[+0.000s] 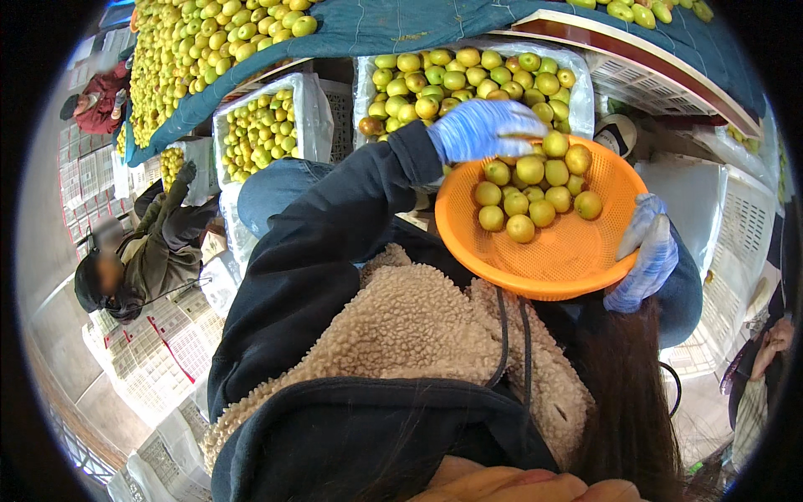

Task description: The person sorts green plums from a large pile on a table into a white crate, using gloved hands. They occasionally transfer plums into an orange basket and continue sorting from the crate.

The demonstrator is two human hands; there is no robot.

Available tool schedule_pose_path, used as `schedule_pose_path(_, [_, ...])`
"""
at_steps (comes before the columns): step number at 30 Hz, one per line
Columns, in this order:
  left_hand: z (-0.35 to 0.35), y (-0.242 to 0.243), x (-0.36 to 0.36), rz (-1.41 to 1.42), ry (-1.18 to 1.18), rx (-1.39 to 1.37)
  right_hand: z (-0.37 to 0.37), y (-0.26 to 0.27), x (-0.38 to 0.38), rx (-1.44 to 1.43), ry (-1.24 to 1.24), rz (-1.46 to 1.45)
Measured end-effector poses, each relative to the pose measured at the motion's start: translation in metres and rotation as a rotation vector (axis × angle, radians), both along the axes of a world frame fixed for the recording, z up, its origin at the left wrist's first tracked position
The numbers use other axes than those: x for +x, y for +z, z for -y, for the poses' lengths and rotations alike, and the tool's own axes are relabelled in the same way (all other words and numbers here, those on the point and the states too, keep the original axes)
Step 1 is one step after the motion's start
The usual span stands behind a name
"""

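An orange mesh plastic basket (552, 263) rests tilted over my lap, with a heap of green-yellow jujube-like fruits (530, 169) in its upper part. My right hand (643, 251), in a blue and white knit glove, grips the basket's right rim, thumb inside. My left hand (486, 128), gloved alike and slightly blurred, is over the basket's upper left rim beside the fruits; its fingertips point right, and whether it holds a fruit cannot be told. Just beyond it stands a crate lined with clear plastic (580, 94), full of similar fruits.
A second lined crate of fruit (221, 135) stands to the left. Beyond runs a sorting table covered in blue-green cloth (389, 28), heaped with fruit at left. White crates (746, 219) stand at right. Co-workers sit at left (150, 251) and far left (100, 103); another person's hand shows at right.
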State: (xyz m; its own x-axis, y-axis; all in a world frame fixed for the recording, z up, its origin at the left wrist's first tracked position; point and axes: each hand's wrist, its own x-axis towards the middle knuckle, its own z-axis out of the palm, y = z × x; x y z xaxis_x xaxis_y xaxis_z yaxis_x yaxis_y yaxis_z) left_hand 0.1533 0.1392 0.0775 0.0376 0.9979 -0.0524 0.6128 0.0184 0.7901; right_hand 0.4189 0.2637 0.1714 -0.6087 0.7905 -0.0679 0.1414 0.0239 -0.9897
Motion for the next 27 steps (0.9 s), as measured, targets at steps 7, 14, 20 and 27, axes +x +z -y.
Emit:
schedule_pose_path(7, [-0.03,0.002,0.026,-0.173,-0.127,-0.128,0.005,0.001,-0.006,0.022,0.029,-0.024])
schedule_pose_path(14, [-0.024,0.001,0.006,-0.253,-0.149,-0.304,0.006,0.003,-0.01,-0.078,0.003,-0.013])
schedule_pose_path(20, [-0.024,-0.004,0.012,-0.292,-0.185,-0.187,0.007,-0.003,-0.011,0.019,0.09,-0.063])
schedule_pose_path(27, [0.003,-0.019,-0.078,-0.161,0.388,-0.249,0.007,-0.007,-0.008,0.062,0.106,-0.118])
